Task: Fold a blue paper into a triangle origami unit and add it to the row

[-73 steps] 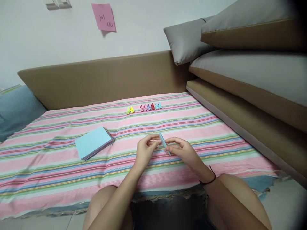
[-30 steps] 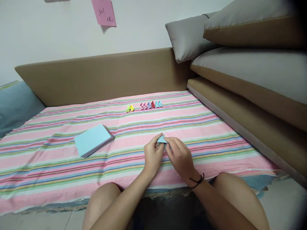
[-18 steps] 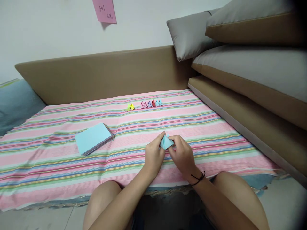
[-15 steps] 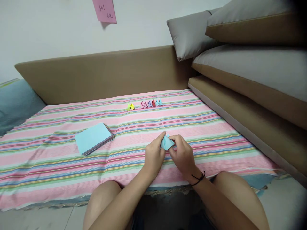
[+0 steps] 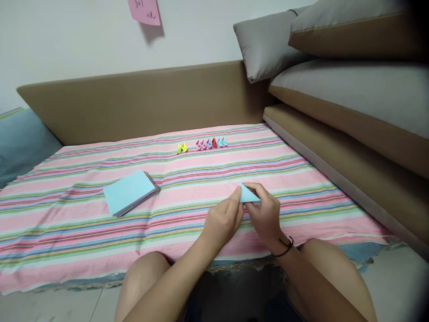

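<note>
Light-blue folded paper (image 5: 247, 195) is being pinched between both hands, pretty much dead ahead of the knees and above the near part of the cloth, showing up as a neat little triangle with its long edge slanting down to the right. Its left edge is gripped by the fingertips of the left hand (image 5: 223, 219), with the index finger laid along the side and the rest curled in underneath. Its right side is held by the right hand (image 5: 267, 212), fingers bent over the top edge and another digit tucked below; how the hidden fingers are placed can't really be told. A thin black bracelet (image 5: 287, 247) is worn on the right wrist. Everything is set over a pink striped cloth (image 5: 187, 179), kinda wrinkled on the left. Off to the left of the hands, a stack of paper (image 5: 129, 192) is laid at an angle, topped with a light-blue sheet. Farther back, small folded paper pieces are lined up in two groups: a yellow-green and yellow pair (image 5: 184, 148), then a row of six (image 5: 209, 143) in pink, purple, red and light blue. Behind those, the cloth is bordered by a brown backrest (image 5: 144, 107), with gray-and-brown cushions (image 5: 355, 91) piled on the right and a pink note (image 5: 145, 11) stuck to the wall.
</note>
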The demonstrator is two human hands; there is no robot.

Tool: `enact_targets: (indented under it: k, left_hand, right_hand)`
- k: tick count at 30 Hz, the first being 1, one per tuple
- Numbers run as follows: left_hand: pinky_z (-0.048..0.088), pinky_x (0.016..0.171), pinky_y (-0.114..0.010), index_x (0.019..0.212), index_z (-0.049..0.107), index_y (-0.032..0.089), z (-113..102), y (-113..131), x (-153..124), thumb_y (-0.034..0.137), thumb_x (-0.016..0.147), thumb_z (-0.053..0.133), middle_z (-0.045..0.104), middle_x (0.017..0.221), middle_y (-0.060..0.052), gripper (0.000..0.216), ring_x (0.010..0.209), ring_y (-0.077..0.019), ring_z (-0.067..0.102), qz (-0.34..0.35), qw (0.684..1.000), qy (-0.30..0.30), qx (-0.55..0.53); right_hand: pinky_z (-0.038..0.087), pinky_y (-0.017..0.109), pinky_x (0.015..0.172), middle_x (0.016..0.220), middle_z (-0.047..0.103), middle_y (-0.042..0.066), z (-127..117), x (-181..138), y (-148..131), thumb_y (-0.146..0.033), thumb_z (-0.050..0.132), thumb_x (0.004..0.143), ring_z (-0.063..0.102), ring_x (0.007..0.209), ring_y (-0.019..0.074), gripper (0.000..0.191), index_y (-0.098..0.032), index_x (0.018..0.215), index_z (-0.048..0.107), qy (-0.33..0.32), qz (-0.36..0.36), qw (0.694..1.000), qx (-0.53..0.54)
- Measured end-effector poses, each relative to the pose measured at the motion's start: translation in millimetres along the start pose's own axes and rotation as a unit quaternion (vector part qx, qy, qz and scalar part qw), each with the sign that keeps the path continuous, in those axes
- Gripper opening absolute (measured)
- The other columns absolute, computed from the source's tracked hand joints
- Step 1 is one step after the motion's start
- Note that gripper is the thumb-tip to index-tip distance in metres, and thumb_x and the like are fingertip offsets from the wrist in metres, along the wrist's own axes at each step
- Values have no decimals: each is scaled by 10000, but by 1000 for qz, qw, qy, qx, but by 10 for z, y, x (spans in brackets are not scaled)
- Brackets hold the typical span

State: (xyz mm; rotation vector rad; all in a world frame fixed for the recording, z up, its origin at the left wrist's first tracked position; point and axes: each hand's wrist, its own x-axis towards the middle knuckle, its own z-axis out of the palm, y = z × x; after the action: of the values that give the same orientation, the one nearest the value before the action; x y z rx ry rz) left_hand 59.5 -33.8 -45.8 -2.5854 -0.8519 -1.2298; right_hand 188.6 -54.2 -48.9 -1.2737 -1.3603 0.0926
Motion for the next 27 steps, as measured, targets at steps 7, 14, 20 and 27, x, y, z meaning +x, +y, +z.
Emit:
enact_targets:
  k: [7,14,20,27]
  left_hand:
    - [555,773,-249,1396,320,98,-4,36,-3,95,872,462,681,1100,-152,543,897,-192,693,51,998,23,11]
    - [563,724,-236,1399,308,97,-5,49,-10,74,861,474,677,1109,-156,564,907,-193,692,59,997,39,11]
    - [571,683,-236,1373,379,147,-7,51,-12,78,861,470,695,1082,-117,525,832,-177,704,14,999,34,-40]
    - [561,825,-281,1136,648,236,-94,-31,84,67,844,474,698,1090,-45,380,965,-165,671,-159,953,39,-255]
  right_hand:
    - [550,311,697,886,706,34,-25,8,-35,-154,581,781,676,795,193,218,-209,988,619,23,42,997,64]
    - [525,328,754,954,713,41,-27,-1,-89,-120,550,812,662,876,198,230,-213,999,646,27,32,997,71]
    - [525,345,801,996,711,47,-12,-22,-62,-95,540,800,663,935,207,326,-222,1089,622,22,39,995,92]
    - [548,288,691,998,680,55,1,-6,-25,-133,559,776,662,923,202,261,-220,1022,574,-29,79,980,181]
